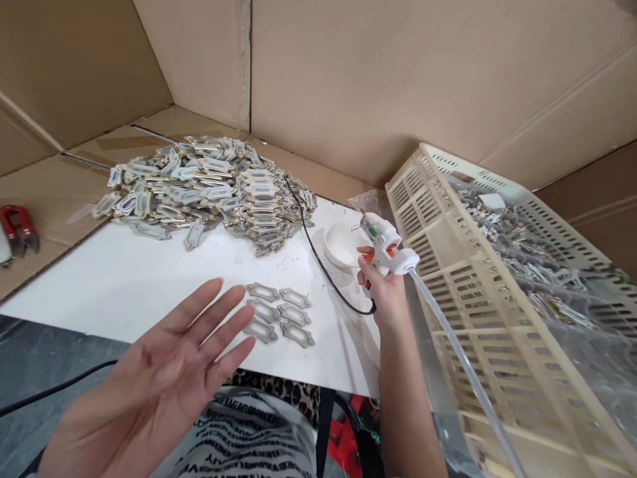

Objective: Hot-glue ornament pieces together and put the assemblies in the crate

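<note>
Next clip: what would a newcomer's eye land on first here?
Most likely the left hand, open palm-up in the near foreground, touching nothing. Just past its fingertips lie six flat grey frame pieces in two rows on the white board, with a big heap of similar pieces at the board's far end. The right hand grips a white glue gun beside a cream slatted crate.

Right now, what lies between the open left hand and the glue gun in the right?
In the head view, six flat frame pieces in two columns on the white board, then the gun's black cord, lie between left hand and glue gun.
</note>
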The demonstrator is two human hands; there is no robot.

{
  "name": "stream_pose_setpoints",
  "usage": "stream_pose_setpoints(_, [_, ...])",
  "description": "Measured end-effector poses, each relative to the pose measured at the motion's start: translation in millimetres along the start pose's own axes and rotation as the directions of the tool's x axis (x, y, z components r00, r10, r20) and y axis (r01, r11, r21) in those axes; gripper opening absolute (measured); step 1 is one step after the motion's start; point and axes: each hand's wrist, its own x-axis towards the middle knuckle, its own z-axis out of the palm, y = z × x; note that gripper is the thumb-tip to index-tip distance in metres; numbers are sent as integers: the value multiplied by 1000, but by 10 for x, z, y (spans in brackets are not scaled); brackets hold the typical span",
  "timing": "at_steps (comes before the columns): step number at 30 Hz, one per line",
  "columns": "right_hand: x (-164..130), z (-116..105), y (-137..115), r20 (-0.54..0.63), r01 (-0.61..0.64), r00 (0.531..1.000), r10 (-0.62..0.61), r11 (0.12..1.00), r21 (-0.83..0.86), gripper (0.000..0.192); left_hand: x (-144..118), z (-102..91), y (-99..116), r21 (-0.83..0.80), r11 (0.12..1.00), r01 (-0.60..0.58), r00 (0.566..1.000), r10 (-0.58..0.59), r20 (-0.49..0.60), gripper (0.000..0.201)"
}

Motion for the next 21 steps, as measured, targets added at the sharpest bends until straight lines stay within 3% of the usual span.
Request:
stream_pose_setpoints(4, [14, 3, 7, -12, -19, 1000, 19, 1000, 7, 37, 165, 104, 49, -143, 989, 47, 998, -42, 36, 52])
stream_pose_setpoints(8, [5, 8, 0, -9, -20, 1000, 20, 1000, -9, 37, 205, 135, 78, -183, 980, 75, 993, -58, 101, 51])
stream_pose_setpoints(12, [-7, 12, -6, -9, -8, 1000, 8, 1000, -20, 35, 187, 219, 128, -214, 968, 132, 990, -119, 72, 51])
stream_pose_setpoints(15, [-14, 12, -7, -5, -9, 1000, 9, 1000, -16, 35, 198, 296, 192, -203, 974, 99, 993, -82, 87, 48])
stream_pose_setpoints(17, [-16, 8, -5, -7, -12, 1000, 12, 1000, -24, 35, 264, 337, 238, -129, 991, 47, 990, -29, 135, 48])
stream_pose_setpoints(19, [-15, 1, 2, -9, -8, 1000, 8, 999, -35, 33, 390, 360, 281, 38, 998, -45, 987, 39, 153, 63])
stream_pose_setpoints(21, [-13, -8, 11, -3, -1, 1000, 1, 999, -41, 32, 557, 346, 322, 300, 933, -200, 980, 187, 74, 79])
